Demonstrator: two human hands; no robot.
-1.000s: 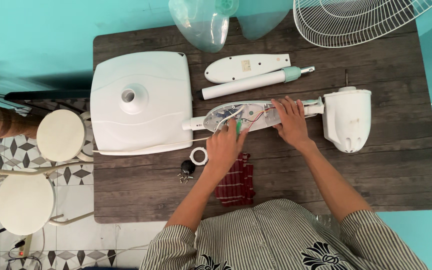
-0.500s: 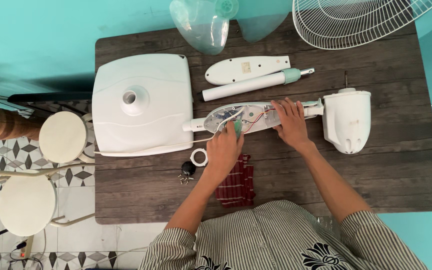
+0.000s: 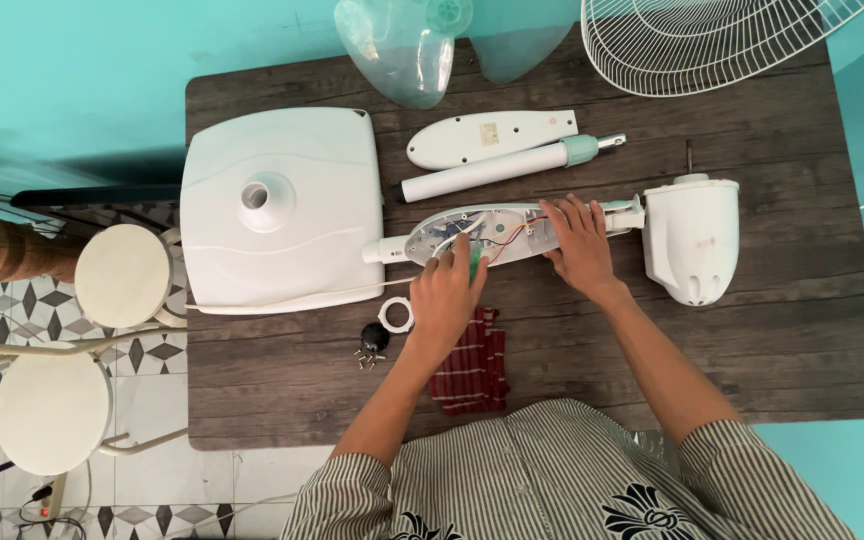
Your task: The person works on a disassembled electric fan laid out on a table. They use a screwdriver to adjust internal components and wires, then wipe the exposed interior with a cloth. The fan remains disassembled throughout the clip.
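An opened white fan control housing (image 3: 497, 231) lies across the middle of the dark wooden table (image 3: 772, 330), with wires and small parts showing inside. My left hand (image 3: 447, 295) grips a green-handled screwdriver (image 3: 476, 262) whose tip points into the housing. My right hand (image 3: 577, 243) lies flat on the housing's right end, next to the white motor unit (image 3: 692, 240). The housing's loose cover (image 3: 490, 137) and a white pole with a green collar (image 3: 507, 170) lie just behind.
A white square fan base (image 3: 282, 205) sits at the left. Clear fan blades (image 3: 402, 45) and a wire grille (image 3: 692, 40) lie at the far edge. A white ring (image 3: 396, 314), black knob (image 3: 374, 335), small screws (image 3: 364, 356) and red striped cloth (image 3: 472, 360) lie near me. Round stools (image 3: 122, 275) stand left.
My left hand has shifted slightly with the screwdriver at the housing. My right hand stays pressed on its right end.
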